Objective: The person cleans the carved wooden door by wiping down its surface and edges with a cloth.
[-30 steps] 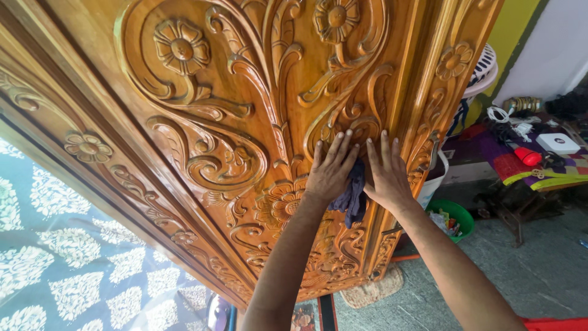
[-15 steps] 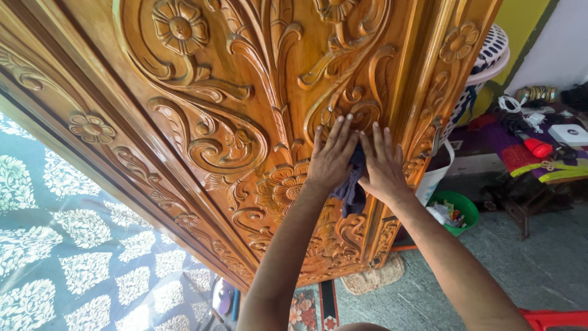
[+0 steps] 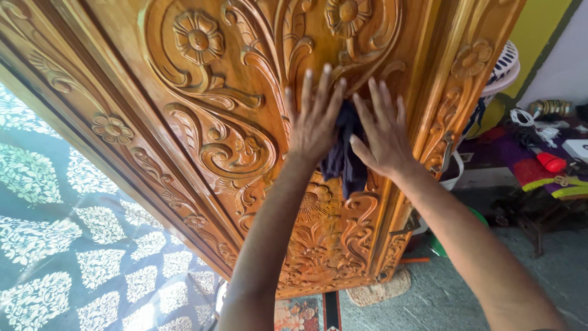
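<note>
Two hands flat on one rag here. The left hand and right hand are both spread wide, fingers apart, palms pressing a dark blue cloth against the carved wooden door. Neither one is closed around the cloth; it's pinned between the inner edges of the palms and the wood, and the loose end droops down below the wrists, just above the big carved flower in the lower part of the door.

On handling, my read: the cloth looks thin, soft and floppy, basically weightless. It bunches and hangs instead of holding a shape, so it should squash into the grooves of the scrollwork easily. The catch is that the door's finish looks glossy and slick, and the relief is deep with lots of raised edges, so a rag only held by flat pressure could slide out or snag on a petal or curl. Bunching the middle of it under the fingers would probably grip better than the hanging tail.

The door itself is clearly the stiff, heavy part and gives the hands something solid to lean on.

Right of the door's edge there's a white laundry basket, and lower down a low surface with a purple cover holding a small red item. Left of the door hangs a teal curtain with white leaf prints.
</note>
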